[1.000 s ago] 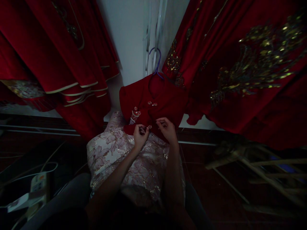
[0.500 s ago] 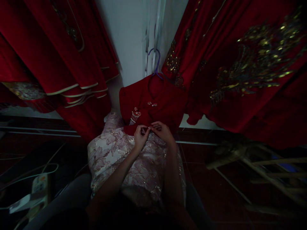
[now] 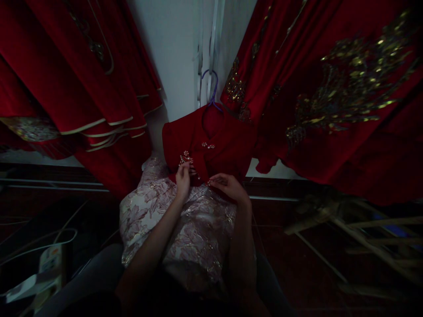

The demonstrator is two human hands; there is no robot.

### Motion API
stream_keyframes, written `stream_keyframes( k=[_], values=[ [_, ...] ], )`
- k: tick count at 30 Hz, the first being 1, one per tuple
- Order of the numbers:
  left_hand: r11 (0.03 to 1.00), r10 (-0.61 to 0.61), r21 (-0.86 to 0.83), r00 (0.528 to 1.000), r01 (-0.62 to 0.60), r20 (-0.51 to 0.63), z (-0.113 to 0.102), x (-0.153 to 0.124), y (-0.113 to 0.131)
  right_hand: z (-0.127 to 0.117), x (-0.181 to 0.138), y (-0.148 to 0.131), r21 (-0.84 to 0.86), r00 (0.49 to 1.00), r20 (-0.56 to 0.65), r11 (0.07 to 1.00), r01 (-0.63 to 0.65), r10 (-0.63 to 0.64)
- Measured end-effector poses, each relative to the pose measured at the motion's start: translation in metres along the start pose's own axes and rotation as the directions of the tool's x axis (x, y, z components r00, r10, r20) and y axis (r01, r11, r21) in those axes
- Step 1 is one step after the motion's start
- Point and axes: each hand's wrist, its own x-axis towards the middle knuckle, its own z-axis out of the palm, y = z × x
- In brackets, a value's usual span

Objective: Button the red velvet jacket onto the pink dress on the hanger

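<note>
Small red velvet top (image 3: 211, 141) hangs from a purple hanger (image 3: 211, 88) at the wall, its hem reaching the person's lap, so both hands work it in place. Left hand (image 3: 183, 180), fingers pinched, is at the beaded tassel brooch (image 3: 185, 158); whether it grips the brooch is too dim to tell. Right hand (image 3: 228, 187) pinches the front edge near a pearl clasp (image 3: 209, 145), steadying the cloth. Pale floral brocade (image 3: 198, 229) covers the lap below. Embroidered red gowns (image 3: 330, 97) hang either side. No readable writing anywhere.

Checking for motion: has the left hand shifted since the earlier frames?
Yes. The left hand moved up the small red velvet jacket to its beaded tassel brooch.
</note>
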Motion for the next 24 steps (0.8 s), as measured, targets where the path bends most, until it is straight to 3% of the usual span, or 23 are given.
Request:
stream_keyframes(
  k=[3,7,11,15,24],
  values=[
    [0.996,-0.036,-0.085,0.999,0.033,-0.041,0.002,0.022,0.007,-0.005,-0.006,-0.004,0.035,1.000,0.007,0.999,-0.014,0.014],
    [0.976,-0.120,-0.180,0.993,0.120,0.009,0.003,0.031,0.013,-0.002,-0.004,-0.004,0.025,1.000,0.011,0.999,-0.024,0.023],
    [0.972,-0.193,-0.121,0.979,0.199,0.064,0.002,0.029,0.017,-0.001,-0.002,-0.002,0.001,1.000,0.022,1.000,-0.007,0.007],
    [0.986,-0.164,-0.028,0.982,0.167,0.094,0.004,0.030,0.021,-0.001,-0.002,-0.002,0.017,1.000,0.024,1.000,0.003,-0.003],
    [0.979,-0.177,-0.086,0.982,0.183,0.066,0.011,0.026,0.024,0.000,-0.002,-0.004,-0.005,0.999,0.035,1.000,0.008,-0.008]
  ],
)
